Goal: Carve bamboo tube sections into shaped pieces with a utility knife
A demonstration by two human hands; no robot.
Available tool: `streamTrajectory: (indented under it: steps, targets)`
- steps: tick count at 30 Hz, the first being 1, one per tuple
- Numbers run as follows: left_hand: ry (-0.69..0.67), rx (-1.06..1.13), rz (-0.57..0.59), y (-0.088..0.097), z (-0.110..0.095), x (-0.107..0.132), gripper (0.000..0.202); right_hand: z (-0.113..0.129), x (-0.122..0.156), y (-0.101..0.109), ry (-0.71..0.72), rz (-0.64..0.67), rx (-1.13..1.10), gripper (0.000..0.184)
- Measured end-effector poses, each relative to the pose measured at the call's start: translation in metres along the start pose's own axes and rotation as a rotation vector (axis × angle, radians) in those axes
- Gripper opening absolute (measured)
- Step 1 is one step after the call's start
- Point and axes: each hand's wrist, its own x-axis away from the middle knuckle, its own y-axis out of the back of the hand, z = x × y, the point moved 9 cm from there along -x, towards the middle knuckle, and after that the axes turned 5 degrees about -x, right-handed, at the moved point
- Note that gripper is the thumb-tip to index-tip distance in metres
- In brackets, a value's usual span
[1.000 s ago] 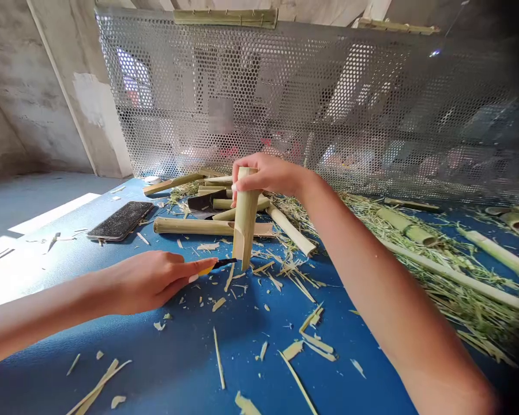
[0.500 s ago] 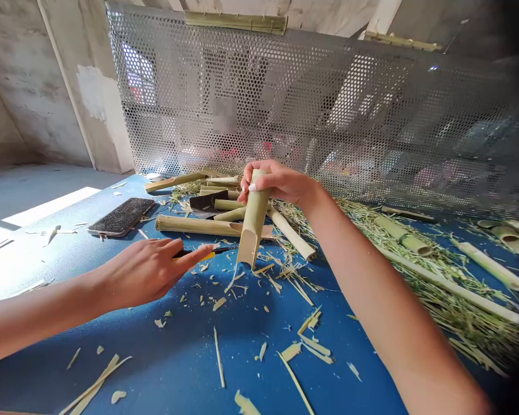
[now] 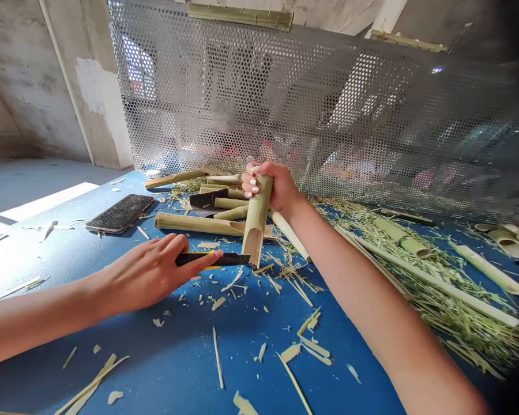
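Observation:
My left hand [image 3: 155, 268] is closed round a black and yellow utility knife [image 3: 207, 259], its index finger laid along the handle. The dark blade points right and meets the lower end of a cut bamboo tube [image 3: 259, 216], or lies just in front of it. My right hand [image 3: 277, 184] grips that tube near its top, fingers wrapped round it. The tube stands tilted, its scooped-out, pale lower end close to the blue table [image 3: 164, 357]. Behind it lies a longer bamboo piece [image 3: 194, 223] on its side.
A dusty phone [image 3: 121, 213] lies at the left. More bamboo pieces [image 3: 229, 203] are heaped behind the hands. Shavings [image 3: 450, 294] and long strips cover the right side, with short bamboo tubes [image 3: 510, 242] beyond. A perforated metal screen [image 3: 320, 115] closes off the back.
The knife has turned into clearer view, its blade now at the tube's lower end. My right hand has changed its hold, fingers now wrapped round the tube, which has shifted slightly right.

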Motion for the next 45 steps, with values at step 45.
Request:
streamTrajectory:
  steps: [45]
  targets:
    - [-0.122, -0.078, -0.105, 0.036, 0.017, 0.0, 0.052, -0.127, 0.013, -0.056, -0.662, -0.234, 0.174, 0.009]
